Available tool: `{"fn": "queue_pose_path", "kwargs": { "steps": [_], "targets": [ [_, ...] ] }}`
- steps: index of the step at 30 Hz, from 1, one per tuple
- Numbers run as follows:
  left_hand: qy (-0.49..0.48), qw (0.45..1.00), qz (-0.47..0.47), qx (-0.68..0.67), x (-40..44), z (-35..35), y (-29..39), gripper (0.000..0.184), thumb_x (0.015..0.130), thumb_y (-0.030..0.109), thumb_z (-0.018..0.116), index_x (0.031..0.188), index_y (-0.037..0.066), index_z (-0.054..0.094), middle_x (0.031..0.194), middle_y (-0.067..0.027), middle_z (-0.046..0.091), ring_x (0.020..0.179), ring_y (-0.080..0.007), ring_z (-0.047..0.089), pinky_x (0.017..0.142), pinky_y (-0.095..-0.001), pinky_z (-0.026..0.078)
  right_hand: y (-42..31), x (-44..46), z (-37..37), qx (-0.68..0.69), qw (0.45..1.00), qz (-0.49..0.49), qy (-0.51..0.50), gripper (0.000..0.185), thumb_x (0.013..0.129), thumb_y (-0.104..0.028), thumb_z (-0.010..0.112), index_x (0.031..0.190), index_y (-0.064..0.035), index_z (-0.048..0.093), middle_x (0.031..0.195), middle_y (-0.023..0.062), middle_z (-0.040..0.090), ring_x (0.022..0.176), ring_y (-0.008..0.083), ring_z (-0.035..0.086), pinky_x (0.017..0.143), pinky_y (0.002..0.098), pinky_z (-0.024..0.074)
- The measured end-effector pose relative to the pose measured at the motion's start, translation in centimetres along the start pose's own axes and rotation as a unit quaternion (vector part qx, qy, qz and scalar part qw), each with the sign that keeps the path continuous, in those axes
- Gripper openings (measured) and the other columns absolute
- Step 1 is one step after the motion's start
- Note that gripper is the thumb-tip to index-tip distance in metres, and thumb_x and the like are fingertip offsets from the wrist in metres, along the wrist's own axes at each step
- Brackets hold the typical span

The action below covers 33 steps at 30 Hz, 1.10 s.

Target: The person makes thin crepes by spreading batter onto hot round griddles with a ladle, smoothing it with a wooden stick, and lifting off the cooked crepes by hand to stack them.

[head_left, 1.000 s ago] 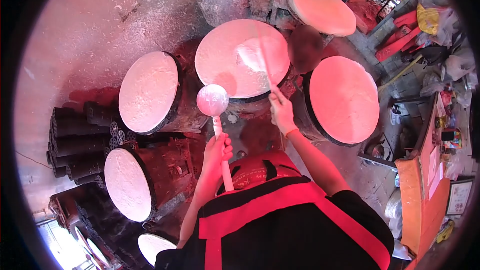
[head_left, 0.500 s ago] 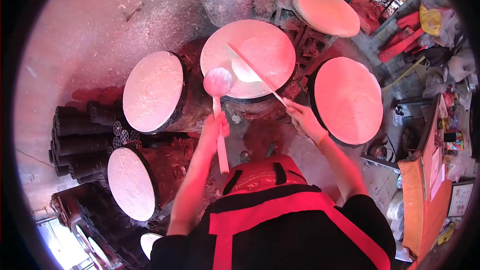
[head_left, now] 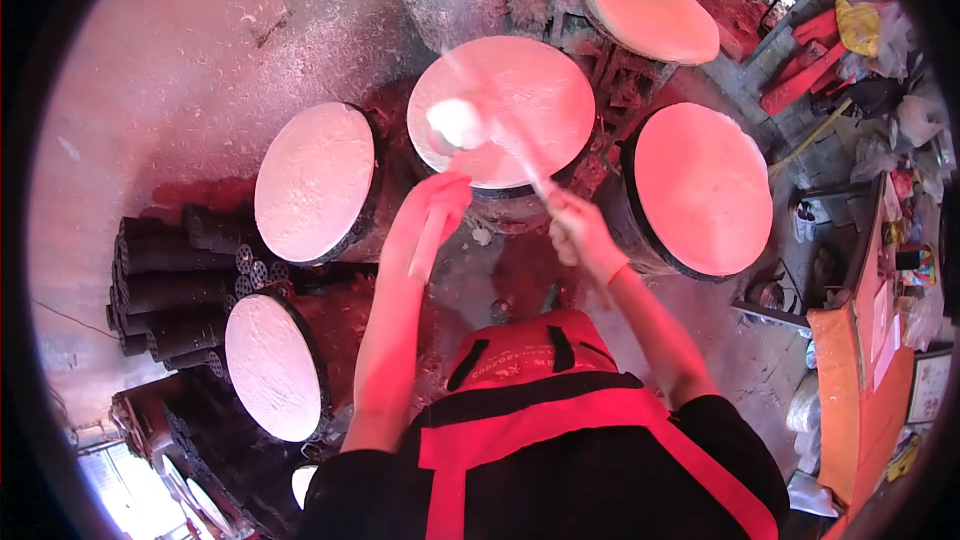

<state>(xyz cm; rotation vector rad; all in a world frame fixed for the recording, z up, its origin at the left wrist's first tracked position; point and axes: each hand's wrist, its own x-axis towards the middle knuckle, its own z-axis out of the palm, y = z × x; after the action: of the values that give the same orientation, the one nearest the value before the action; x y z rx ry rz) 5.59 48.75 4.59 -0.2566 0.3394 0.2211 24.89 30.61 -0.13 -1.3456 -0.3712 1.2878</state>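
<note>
My left hand (head_left: 440,202) is closed around the pale handle of a ladle (head_left: 428,240). A bright white mass (head_left: 456,124) shows at the ladle's blurred head, over the round pale griddle top (head_left: 545,90) in front of me. In my closed right hand (head_left: 585,238) is a long thin flat stick (head_left: 522,148). It slants up and left across the griddle, past the white mass, and its far end is smeared by motion. Whether the ladle or stick touches the surface I cannot tell.
More round pale-topped griddles stand at left (head_left: 315,183), lower left (head_left: 272,368), right (head_left: 703,190) and back right (head_left: 655,16). Black cylindrical coal briquettes (head_left: 175,280) are stacked at left. An orange-fronted table (head_left: 840,390) with goods stands at right.
The ladle has moved up and over the griddle, and white now shows at its head. My right hand has shifted left and slightly down. The white patch on the griddle no longer shows there.
</note>
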Motion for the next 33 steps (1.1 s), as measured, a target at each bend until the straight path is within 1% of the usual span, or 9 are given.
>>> {"fn": "queue_pose_path", "kwargs": {
  "steps": [4,7,10,16,21,24,26,29,33],
  "targets": [
    [0.064,0.98,0.042,0.181,-6.1,1.1,-2.3,0.011,0.093,0.005,0.049,0.101,-0.002,0.045,0.067,-0.0005,0.04,0.048,-0.0054,0.036,0.033,-0.0159,0.026,-4.5,1.9,-2.3,-0.021,0.989,-0.035,0.14,0.037,0.095,-0.036,0.051,0.125,-0.0159,0.056,0.063,-0.002,0.053,0.047,0.009,0.048,0.043,0.0261,0.0396],
    [0.167,0.977,0.024,0.132,-8.0,0.0,-1.4,0.013,0.092,0.005,0.051,0.102,-0.002,0.045,0.067,-0.0004,0.042,0.048,-0.0046,0.037,0.033,-0.0154,0.027,3.5,2.4,-1.9,-0.354,0.891,-0.263,0.11,0.041,0.094,-0.027,0.051,0.131,-0.0079,0.051,0.126,0.0165,0.058,0.122,0.0257,0.051,0.102,0.0326,0.0376],
    [0.223,0.961,0.031,0.164,-10.2,-2.1,-2.6,0.01,0.091,0.004,0.051,0.099,0.0,0.045,0.068,0.0006,0.042,0.048,-0.0036,0.037,0.035,-0.0151,0.027,2.8,-3.6,2.7,-0.401,0.915,-0.038,0.015,0.041,0.091,-0.028,0.056,0.131,-0.0166,0.052,0.122,0.0161,0.06,0.119,0.0274,0.054,0.098,0.0325,0.0412],
    [0.258,0.924,0.084,0.27,-13.2,-5.5,-6.8,0.009,0.092,0.007,0.052,0.089,0.006,0.043,0.066,0.0026,0.041,0.048,-0.0018,0.035,0.035,-0.0146,0.025,3.5,-2.4,-2.6,-0.332,0.895,-0.186,0.232,0.046,0.09,-0.031,0.057,0.131,-0.0096,0.051,0.112,0.0162,0.064,0.108,0.0277,0.061,0.088,0.0347,0.0472],
    [0.255,0.943,0.089,0.197,-12.2,-4.7,-11.2,0.007,0.093,0.007,0.051,0.09,0.006,0.044,0.067,0.0029,0.039,0.047,-0.0019,0.033,0.035,-0.0145,0.024,5.2,-5.9,-4.8,-0.461,0.863,-0.203,-0.038,0.047,0.089,-0.033,0.057,0.133,-0.0176,0.049,0.105,0.0192,0.064,0.097,0.0365,0.062,0.082,0.0415,0.0497],
    [0.174,0.981,0.083,0.035,-10.4,-5.3,-14.2,0.009,0.097,0.007,0.042,0.102,0.0,0.044,0.067,-0.0011,0.038,0.049,-0.0067,0.035,0.036,-0.0181,0.027,0.3,-4.4,-10.3,-0.348,0.877,-0.315,0.101,0.051,0.089,-0.04,0.056,0.13,-0.0091,0.052,0.116,0.0214,0.06,0.108,0.0366,0.058,0.089,0.0427,0.0463],
    [0.147,0.984,0.097,-0.036,-8.2,-4.2,-17.4,0.014,0.099,0.008,0.038,0.107,-0.003,0.042,0.068,-0.0038,0.038,0.05,-0.0098,0.037,0.036,-0.0205,0.03,-5.3,0.4,-22.9,-0.153,0.978,-0.071,0.125,0.038,0.093,-0.028,0.054,0.12,-0.0028,0.054,0.11,0.0128,0.059,0.103,0.0256,0.056,0.091,0.034,0.0441],
    [0.128,0.98,0.129,-0.086,-4.8,-2.1,-22.3,0.018,0.1,0.009,0.035,0.111,-0.004,0.04,0.071,-0.0056,0.039,0.052,-0.0117,0.038,0.037,-0.0221,0.033,-10.0,0.7,-32.7,-0.446,0.814,-0.283,0.24,0.036,0.091,-0.033,0.051,0.119,-0.0127,0.058,0.112,0.0188,0.061,0.108,0.0343,0.057,0.089,0.0419,0.0445],
    [0.138,0.975,0.151,-0.092,-1.3,0.1,-27.1,0.023,0.1,0.009,0.035,0.117,-0.006,0.039,0.075,-0.0067,0.039,0.053,-0.0119,0.04,0.038,-0.0224,0.035,-16.1,1.5,-44.1,-0.596,0.728,-0.117,0.317,0.029,0.086,-0.029,0.053,0.111,-0.0176,0.064,0.097,0.0128,0.066,0.093,0.0307,0.062,0.081,0.0368,0.0476]
  ]
}}
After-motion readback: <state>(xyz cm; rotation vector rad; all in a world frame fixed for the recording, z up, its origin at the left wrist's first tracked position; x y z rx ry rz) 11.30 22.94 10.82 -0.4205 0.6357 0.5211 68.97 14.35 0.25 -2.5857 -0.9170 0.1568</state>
